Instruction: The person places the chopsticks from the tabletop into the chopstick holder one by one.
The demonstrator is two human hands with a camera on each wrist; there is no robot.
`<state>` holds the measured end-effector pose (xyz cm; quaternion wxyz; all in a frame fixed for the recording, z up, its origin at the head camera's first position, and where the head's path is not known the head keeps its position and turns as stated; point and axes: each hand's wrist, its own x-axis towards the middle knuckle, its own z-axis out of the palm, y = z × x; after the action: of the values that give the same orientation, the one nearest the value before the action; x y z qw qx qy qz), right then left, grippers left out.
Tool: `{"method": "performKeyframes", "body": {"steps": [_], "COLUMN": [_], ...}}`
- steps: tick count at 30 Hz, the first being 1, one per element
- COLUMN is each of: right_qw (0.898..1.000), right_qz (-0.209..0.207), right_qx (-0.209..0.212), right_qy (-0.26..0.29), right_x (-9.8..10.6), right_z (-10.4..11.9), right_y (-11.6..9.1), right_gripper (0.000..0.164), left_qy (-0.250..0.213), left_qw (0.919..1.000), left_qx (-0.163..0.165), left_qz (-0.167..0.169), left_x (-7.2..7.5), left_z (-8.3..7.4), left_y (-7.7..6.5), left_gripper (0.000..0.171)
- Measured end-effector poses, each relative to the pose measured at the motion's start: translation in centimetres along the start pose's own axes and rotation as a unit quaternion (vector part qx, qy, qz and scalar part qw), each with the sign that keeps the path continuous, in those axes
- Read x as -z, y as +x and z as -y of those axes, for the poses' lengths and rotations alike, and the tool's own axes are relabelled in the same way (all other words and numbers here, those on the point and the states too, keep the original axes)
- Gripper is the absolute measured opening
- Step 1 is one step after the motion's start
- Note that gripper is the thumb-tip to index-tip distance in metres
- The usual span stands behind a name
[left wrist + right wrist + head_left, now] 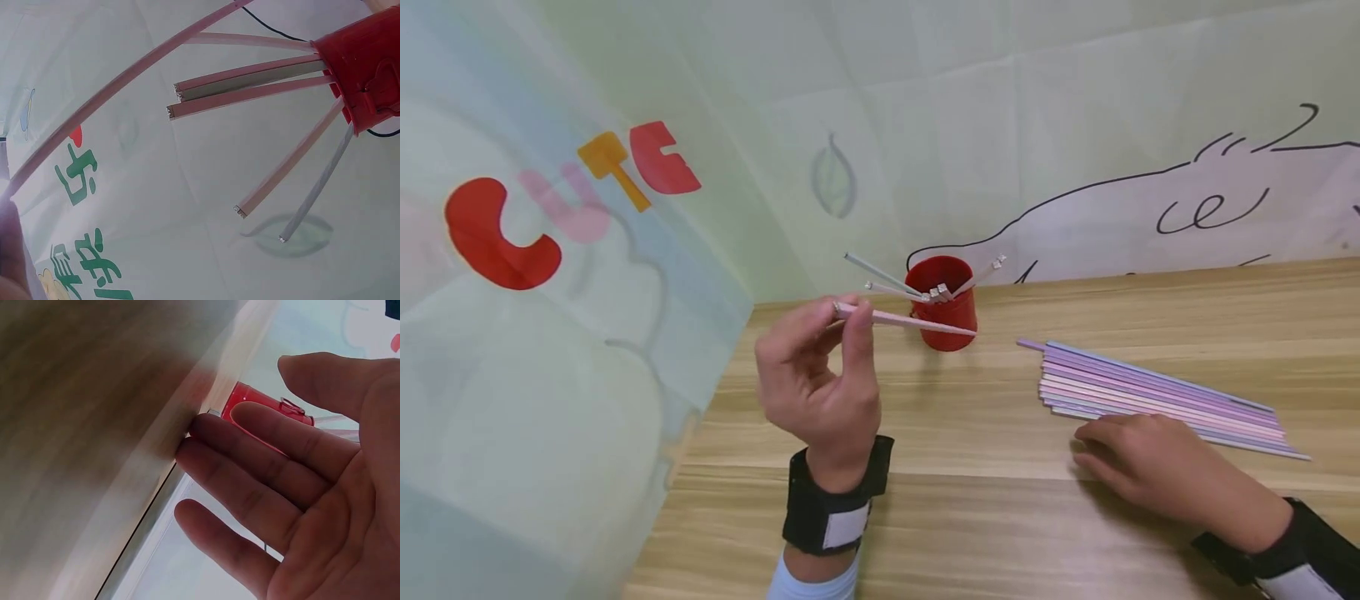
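A slim pink stick is pinched near one end between the thumb and forefinger of my left hand. It points right, crossing in front of a small red bucket in the head view. Several pale sticks with silvery tips lean out of the bucket at different angles. My right hand rests on the table beside the near edge of a row of pastel sticks. In the right wrist view its fingers are loosely extended, with nothing held.
The wooden table meets a printed cloth backdrop just behind the bucket. Another cloth wall with the letters CUTE borders the left side. One purple stick juts out from the row's left end.
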<state>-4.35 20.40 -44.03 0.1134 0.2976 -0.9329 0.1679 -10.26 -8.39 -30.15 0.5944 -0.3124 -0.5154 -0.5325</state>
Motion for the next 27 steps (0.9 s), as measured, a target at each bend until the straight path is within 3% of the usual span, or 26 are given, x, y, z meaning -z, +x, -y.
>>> {"method": "performKeyframes", "body": {"steps": [4, 7, 15, 23, 27], "right_qw": [1.000, 1.000, 0.999, 0.998, 0.994], "right_qz": [-0.009, -0.015, -0.029, -0.052, -0.099], "right_qx": [0.007, 0.011, 0.024, 0.029, 0.027], "right_qy": [-0.003, -0.005, -0.006, -0.014, -0.040], "right_x": [0.2, 0.3, 0.1, -0.2, 0.2], "right_z": [0.1, 0.2, 0.1, 0.6, -0.1], "right_y": [0.1, 0.1, -0.1, 0.4, 0.6], "right_gripper": [0.019, 0.018, 0.017, 0.016, 0.014], "left_qy": [-0.013, -0.019, 0.046, 0.080, 0.095], "left_qw": [0.9992, 0.9981, 0.9866, 0.9772, 0.9709], "left_qx": [-0.036, -0.059, -0.136, -0.140, -0.137], "left_qz": [-0.013, -0.004, 0.078, 0.138, 0.172], "left_x": [-0.2, -0.3, -0.8, -1.8, -2.1], "left_z": [0.1, 0.1, 0.1, 0.7, 1.2], "left_y": [-0.1, -0.2, -0.5, -1.1, -1.8], "left_gripper": [0.030, 0.027, 0.018, 0.017, 0.016]}}
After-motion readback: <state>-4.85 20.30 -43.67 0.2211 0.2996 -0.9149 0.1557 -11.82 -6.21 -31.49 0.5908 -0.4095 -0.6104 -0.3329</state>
